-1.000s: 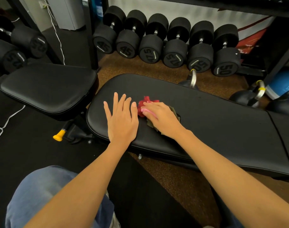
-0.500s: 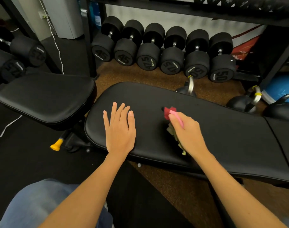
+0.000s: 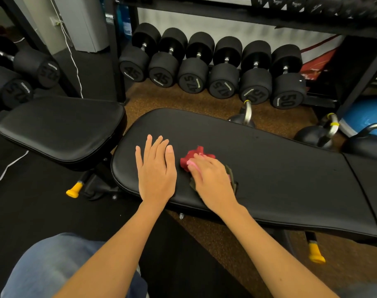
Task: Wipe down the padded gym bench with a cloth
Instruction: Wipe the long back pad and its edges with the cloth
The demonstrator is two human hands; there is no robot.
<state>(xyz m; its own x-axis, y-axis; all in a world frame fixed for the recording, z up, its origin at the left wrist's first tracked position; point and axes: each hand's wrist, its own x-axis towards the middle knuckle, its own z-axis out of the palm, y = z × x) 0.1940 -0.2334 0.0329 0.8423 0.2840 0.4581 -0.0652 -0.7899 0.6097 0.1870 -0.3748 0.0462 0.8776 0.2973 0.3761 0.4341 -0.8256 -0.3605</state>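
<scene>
Black dumbbells [image 3: 196, 65] behind padded bench [image 3: 269, 168]

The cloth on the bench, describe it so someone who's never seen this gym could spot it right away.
Find the long black padded bench that runs across the floor in front of the row of dumbbells. Two hands lie on its left end; the cloth is bunched under the right hand, beside the flat left hand. It is crumpled red with an olive edge, the only bright thing on the black pad.

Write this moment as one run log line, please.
step: wiping | right hand: presses red cloth on bench pad | left hand: flat on pad
</scene>
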